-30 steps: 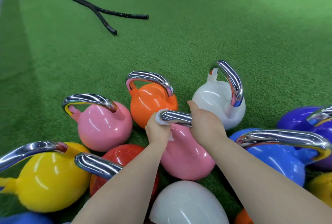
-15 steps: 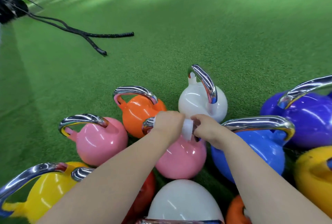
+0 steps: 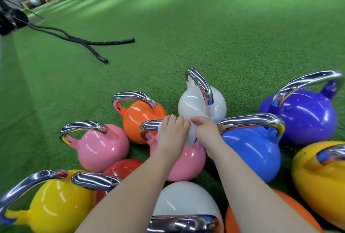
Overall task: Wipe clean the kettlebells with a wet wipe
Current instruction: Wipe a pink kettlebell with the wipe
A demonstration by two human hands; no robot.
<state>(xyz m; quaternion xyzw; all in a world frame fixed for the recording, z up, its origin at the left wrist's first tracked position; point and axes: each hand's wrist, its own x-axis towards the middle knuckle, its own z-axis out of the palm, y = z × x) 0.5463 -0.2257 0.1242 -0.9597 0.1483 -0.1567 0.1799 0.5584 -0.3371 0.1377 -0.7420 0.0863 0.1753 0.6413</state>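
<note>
The step in hand looks like wiping the chrome handle (image 3: pixel 149 127) of the middle pink kettlebell (image 3: pixel 183 161). The left hand (image 3: pixel 172 132) curls over that handle, clutching the wet wipe (image 3: pixel 190 137); the right hand (image 3: pixel 206 132), just beside it, pinches the wipe's hanging end. Next comes drawing the wipe along the handle, then down the body beneath both hands.

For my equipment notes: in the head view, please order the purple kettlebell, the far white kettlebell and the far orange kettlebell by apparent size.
1. purple kettlebell
2. and 3. far white kettlebell and far orange kettlebell: these look alike, so no ranking.
</note>
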